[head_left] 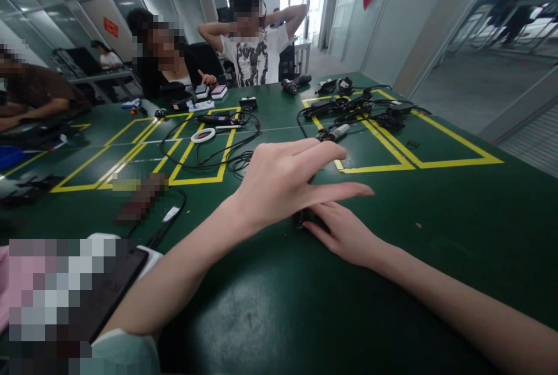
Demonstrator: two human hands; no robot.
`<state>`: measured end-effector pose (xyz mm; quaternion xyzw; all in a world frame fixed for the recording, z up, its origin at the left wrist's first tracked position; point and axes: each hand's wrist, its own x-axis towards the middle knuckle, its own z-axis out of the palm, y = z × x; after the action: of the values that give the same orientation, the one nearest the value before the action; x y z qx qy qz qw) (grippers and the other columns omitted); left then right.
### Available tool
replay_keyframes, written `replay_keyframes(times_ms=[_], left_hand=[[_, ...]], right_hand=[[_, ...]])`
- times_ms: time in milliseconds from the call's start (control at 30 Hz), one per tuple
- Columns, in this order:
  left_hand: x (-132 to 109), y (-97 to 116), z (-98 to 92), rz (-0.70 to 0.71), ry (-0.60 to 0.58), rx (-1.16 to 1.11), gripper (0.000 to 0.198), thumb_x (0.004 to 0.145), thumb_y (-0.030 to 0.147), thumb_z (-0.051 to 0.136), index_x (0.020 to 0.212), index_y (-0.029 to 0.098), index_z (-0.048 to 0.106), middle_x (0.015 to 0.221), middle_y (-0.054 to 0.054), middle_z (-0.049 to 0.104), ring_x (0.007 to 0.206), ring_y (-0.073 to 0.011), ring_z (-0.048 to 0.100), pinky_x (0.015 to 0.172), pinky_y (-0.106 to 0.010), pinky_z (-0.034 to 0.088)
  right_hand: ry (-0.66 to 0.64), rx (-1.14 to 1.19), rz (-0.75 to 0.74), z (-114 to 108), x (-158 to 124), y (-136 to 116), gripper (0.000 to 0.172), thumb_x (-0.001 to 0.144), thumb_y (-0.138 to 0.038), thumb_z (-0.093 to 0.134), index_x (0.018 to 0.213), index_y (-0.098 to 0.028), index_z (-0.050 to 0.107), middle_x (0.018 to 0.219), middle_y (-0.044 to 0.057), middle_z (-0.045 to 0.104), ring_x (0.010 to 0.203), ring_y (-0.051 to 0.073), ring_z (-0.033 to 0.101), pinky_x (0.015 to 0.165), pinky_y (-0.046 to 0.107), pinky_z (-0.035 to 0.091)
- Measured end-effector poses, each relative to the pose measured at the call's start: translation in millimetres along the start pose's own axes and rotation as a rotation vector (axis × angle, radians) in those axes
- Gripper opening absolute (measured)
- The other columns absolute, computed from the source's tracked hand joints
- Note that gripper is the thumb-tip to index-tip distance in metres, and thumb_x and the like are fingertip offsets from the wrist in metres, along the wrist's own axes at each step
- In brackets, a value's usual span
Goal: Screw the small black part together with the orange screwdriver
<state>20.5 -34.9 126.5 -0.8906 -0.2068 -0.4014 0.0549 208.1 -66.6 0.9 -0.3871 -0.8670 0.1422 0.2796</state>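
Note:
My left hand (285, 180) is held over the table in the middle, its thumb stretched out and apart from the curved index finger. Nothing shows between those two fingertips; the other fingers are hidden. Below and partly behind it, my right hand (351, 234) has its thumb and fingers around a small dark, rounded object (298, 219). Most of that object is covered by my hands, so its kind cannot be made out. It appears to rest on or just above the green table (392, 212).
Black cables (196, 154), a white ring-headed tool (203, 135) and a power drill (295, 84) lie farther back among yellow tape outlines. More cables (349, 106) are at the back right. A phone (113, 288) is near my left forearm. People sit across the table.

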Motion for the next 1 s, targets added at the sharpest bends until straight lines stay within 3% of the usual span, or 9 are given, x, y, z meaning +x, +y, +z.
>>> replay_keyframes(times_ms=[100,200,267,367,633,733,800,900,1000], left_hand=[[3,4,-5.0,-0.074,-0.074,0.010,0.045,0.096,0.059,0.060,0.099,0.016,0.074,0.080,-0.004,0.075,0.077,-0.0158,0.071,0.068,-0.027,0.052],[5,8,-19.0,-0.020,-0.179,-0.047,0.031,0.098,0.028,0.057,0.125,0.020,0.071,0.118,-0.010,0.077,0.115,-0.0239,0.072,0.108,-0.047,0.053],[5,8,-27.2,0.055,-0.216,-0.106,0.050,0.093,0.013,0.053,0.140,0.027,0.063,0.149,-0.009,0.062,0.147,-0.0292,0.052,0.122,-0.057,0.042],[4,4,-32.0,0.104,-0.270,-0.203,0.063,0.093,0.005,0.046,0.148,0.033,0.056,0.162,-0.004,0.048,0.157,-0.0272,0.038,0.123,-0.054,0.045],[2,-1,-16.1,0.105,-0.160,-0.056,0.029,0.101,0.019,0.055,0.128,0.021,0.068,0.136,-0.008,0.072,0.120,-0.0169,0.072,0.093,-0.025,0.061],[-1,-3,-9.2,0.094,-0.054,0.092,0.041,0.099,0.039,0.063,0.135,0.020,0.063,0.102,-0.004,0.080,0.084,-0.0127,0.076,0.063,-0.019,0.052],[-1,-3,-6.6,0.129,0.038,0.151,0.042,0.096,0.052,0.063,0.115,0.016,0.072,0.073,-0.001,0.075,0.065,-0.0127,0.071,0.057,-0.022,0.047],[1,-1,-8.3,0.125,-0.022,0.117,0.024,0.095,0.035,0.060,0.096,0.015,0.075,0.080,-0.005,0.077,0.082,-0.0188,0.075,0.083,-0.034,0.059],[3,2,-15.3,0.150,-0.138,-0.023,0.039,0.087,0.012,0.056,0.121,0.018,0.071,0.137,-0.013,0.069,0.136,-0.0287,0.061,0.118,-0.053,0.048]], right_hand=[[0.012,0.006,-0.012,1,0,1,0.024,0.099,-0.019,0.054,0.121,-0.019,0.063,0.117,0.015,0.075,0.111,0.034,0.072,0.093,0.052,0.062],[0.017,-0.006,-0.011,3,-1,2,0.023,0.100,-0.021,0.054,0.120,-0.018,0.064,0.109,0.014,0.076,0.102,0.033,0.073,0.087,0.050,0.063],[0.013,-0.011,-0.013,4,-1,4,0.026,0.101,-0.023,0.053,0.124,-0.017,0.063,0.108,0.015,0.075,0.100,0.033,0.074,0.085,0.050,0.063],[0.006,-0.004,-0.015,4,-1,4,0.030,0.102,-0.024,0.052,0.129,-0.017,0.062,0.110,0.016,0.075,0.104,0.033,0.073,0.090,0.052,0.062],[-0.015,-0.024,0.009,-1,0,1,0.025,0.101,-0.022,0.054,0.125,-0.017,0.061,0.115,0.016,0.076,0.107,0.032,0.073,0.093,0.051,0.062],[-0.005,-0.025,0.003,0,-1,1,0.023,0.100,-0.022,0.055,0.121,-0.017,0.062,0.113,0.016,0.076,0.106,0.033,0.073,0.091,0.050,0.062],[-0.001,-0.016,-0.005,1,-1,2,0.018,0.100,-0.021,0.053,0.115,-0.017,0.064,0.110,0.016,0.076,0.104,0.033,0.074,0.089,0.050,0.062],[0.009,-0.004,-0.014,3,-1,3,0.017,0.100,-0.022,0.052,0.109,-0.018,0.066,0.106,0.015,0.076,0.098,0.032,0.074,0.084,0.049,0.063],[0.028,0.000,-0.018,3,0,3,0.021,0.100,-0.023,0.053,0.116,-0.019,0.066,0.106,0.014,0.075,0.097,0.032,0.074,0.083,0.049,0.063]])
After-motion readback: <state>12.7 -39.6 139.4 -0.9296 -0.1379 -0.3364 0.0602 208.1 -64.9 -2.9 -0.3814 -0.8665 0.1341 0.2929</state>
